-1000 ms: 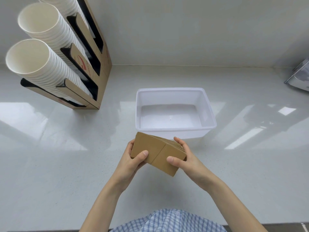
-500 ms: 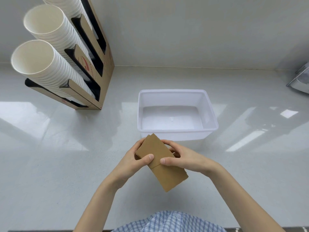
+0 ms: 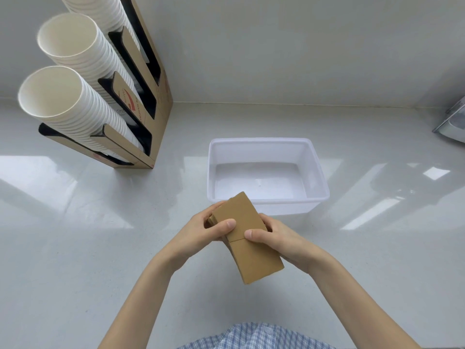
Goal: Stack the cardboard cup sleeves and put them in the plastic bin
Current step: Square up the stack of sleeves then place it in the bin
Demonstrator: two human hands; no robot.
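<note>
The plastic bin (image 3: 267, 201) is sitting on the table (image 3: 75, 248) near its middle, well short of the back edge. The stack of cup sleeves (image 3: 247, 238) is hovering just in front of the bin's near wall (its far end overlapping the rim), between the left hand (image 3: 201, 235) and right hand (image 3: 281, 241). A cup rack (image 3: 158, 122) is standing toward the back left corner.
</note>
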